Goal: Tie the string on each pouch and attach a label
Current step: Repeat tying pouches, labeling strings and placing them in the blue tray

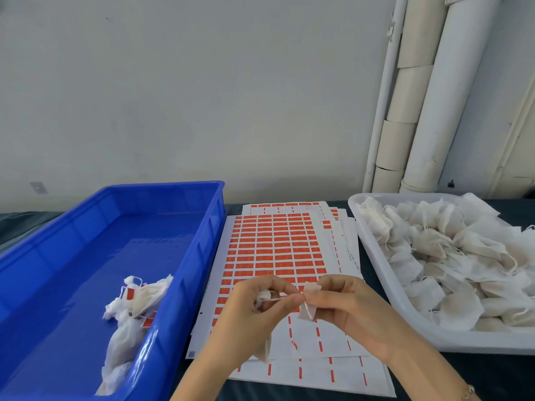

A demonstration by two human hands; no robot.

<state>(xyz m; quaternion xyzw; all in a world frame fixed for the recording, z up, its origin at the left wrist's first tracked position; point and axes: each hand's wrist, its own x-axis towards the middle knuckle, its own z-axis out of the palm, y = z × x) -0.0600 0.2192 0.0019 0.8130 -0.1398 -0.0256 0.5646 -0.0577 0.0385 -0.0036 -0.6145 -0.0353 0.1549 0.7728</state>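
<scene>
Looking down from the head camera: tying step in hand, judged from the pose. Left hand (254, 309) curled, fingers (278, 285) pinching a thin white string (282, 298) and a bunch of white fabric, with the pale body of the pouch (265, 353) hanging below the palm. Right hand (344, 303) curled too, fingers (333, 285) pinching a small pale fold just beside the left fingertips; unclear whether pouch neck or separate scrap. Both hands held above the label sheets (275, 227), near the front of the bench (498, 371), touching neither tray.

Next move, as a guess: drawing the string tight and knotting it without letting the neck slip open, then peeling one orange label (289, 264) off the sheet below and fixing it on. Calls for a fine two-finger pinch and opposite pulls; thin string likely to slide.

Left of the sheets, a blue tray (199, 250) with a few finished pouches (136, 299) showing orange tags, heaped near its right wall. Right of the sheets, a white tray (373, 256) piled with untied pouches (448, 256), so most of the job left to do. Sheets fanned in a stack, lower rows of the top ones already stripped.

Dark bench surface, pushed against a plain grey-white wall (202, 96); pale pipes (451, 96) running up the right corner.
</scene>
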